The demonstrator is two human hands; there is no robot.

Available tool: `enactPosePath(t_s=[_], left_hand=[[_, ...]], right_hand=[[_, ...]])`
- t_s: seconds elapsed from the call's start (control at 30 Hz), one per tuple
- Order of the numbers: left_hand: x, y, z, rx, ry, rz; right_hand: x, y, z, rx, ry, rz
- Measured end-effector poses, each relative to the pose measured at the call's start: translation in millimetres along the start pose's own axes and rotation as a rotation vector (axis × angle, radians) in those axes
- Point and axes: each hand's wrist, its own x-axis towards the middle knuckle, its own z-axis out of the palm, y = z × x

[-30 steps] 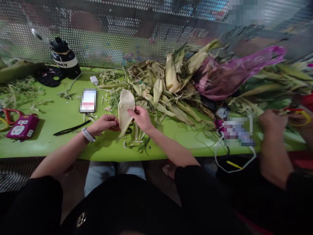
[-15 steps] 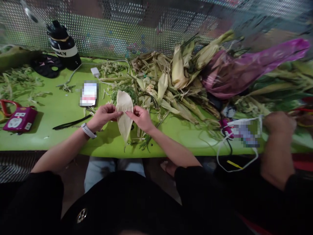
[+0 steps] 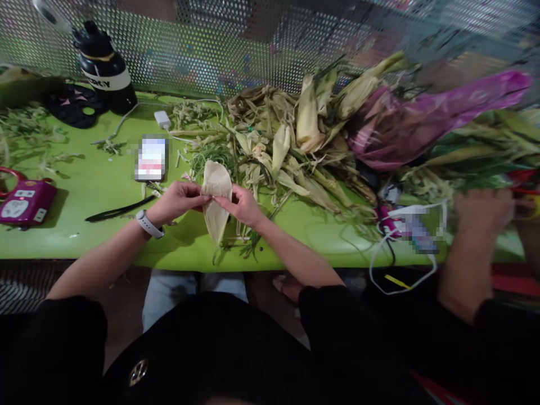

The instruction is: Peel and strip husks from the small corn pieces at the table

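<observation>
A pale corn husk (image 3: 216, 222) stands between my two hands, its rounded end up and its narrow tip down, above the near part of the green table. My left hand (image 3: 183, 201) pinches its left side at mid-height, and a white watch is on that wrist. From the other side my right hand (image 3: 243, 206) grips the husk, the thumb lying across its front. The two thumbs almost meet at the middle. Behind the husk lies a small heap of thin green strands (image 3: 212, 156). A large pile of dry corn husks (image 3: 276, 121) spreads to the right of it.
A phone (image 3: 151, 160), a black strap (image 3: 120, 209) and a purple power outlet box (image 3: 27, 201) lie to the left. A black bottle (image 3: 105, 70) stands at the back. At right are a purple plastic bag (image 3: 396, 132), white cables and a co-worker's hand (image 3: 483, 211).
My thumbs have come closer together on the husk, which looks slightly gathered at its middle. The co-worker's arm at right has shifted a little. The whole view has moved slightly.
</observation>
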Motion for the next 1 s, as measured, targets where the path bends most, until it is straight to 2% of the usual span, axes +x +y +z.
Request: enactPosePath(t_s=[0.17, 0.27, 0.5, 0.67, 0.73, 0.83, 0.9, 1.0], left_hand=[[-1, 0, 0.4, 0.045, -0.023, 0.02], [-2, 1, 1.6, 0.132, -0.008, 0.064], [-10, 5, 11.2, 0.583, 0.117, 0.245], [-13, 3, 18.0, 0.869, 0.188, 0.287], [-12, 3, 17.5, 0.91, 0.199, 0.279], [-11, 3, 12.3, 0.771, 0.203, 0.267], [-9, 4, 7.3, 0.578, 0.18, 0.244], [-5, 4, 1.9, 0.22, 0.081, 0.142]], right_hand=[[2, 5, -2, -0.077, -0.01, -0.026], [0, 5, -1, -0.211, -0.004, -0.085], [-4, 5, 0, -0.516, -0.001, -0.21], [-7, 6, 3, -0.56, -0.023, -0.293], [-8, 4, 5, -0.532, -0.007, -0.289], [-7, 2, 4, -0.367, 0.02, -0.176], [-3, 2, 3, -0.179, 0.02, -0.065], [4, 6, 0, 0.045, 0.016, 0.047]])
